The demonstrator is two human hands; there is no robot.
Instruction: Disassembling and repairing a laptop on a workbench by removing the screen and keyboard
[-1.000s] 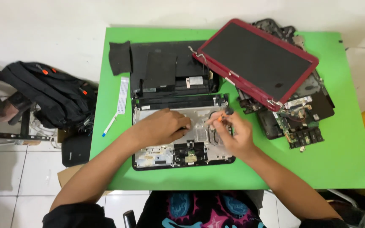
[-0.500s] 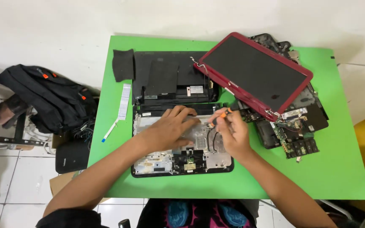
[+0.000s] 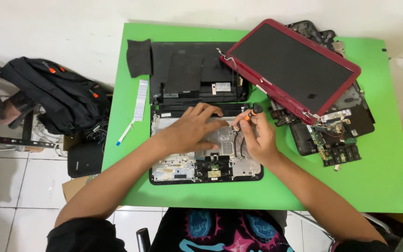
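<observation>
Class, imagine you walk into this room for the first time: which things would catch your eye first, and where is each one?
The bright green table stands out first, with a red-framed laptop screen lying tilted at its far right over dark laptop parts. At the middle, the left hand rests flat on an opened laptop base while the right hand holds an orange-and-black screwdriver to it. A black backpack sits left of the table.

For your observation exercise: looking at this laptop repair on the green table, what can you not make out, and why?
- Screwdriver tip, head view: too small, partly behind the right hand.
- Laptop base centre, head view: covered by the left hand.
- Circuit boards, head view: partly under the red screen.
- Backpack, head view: contents hidden.
</observation>
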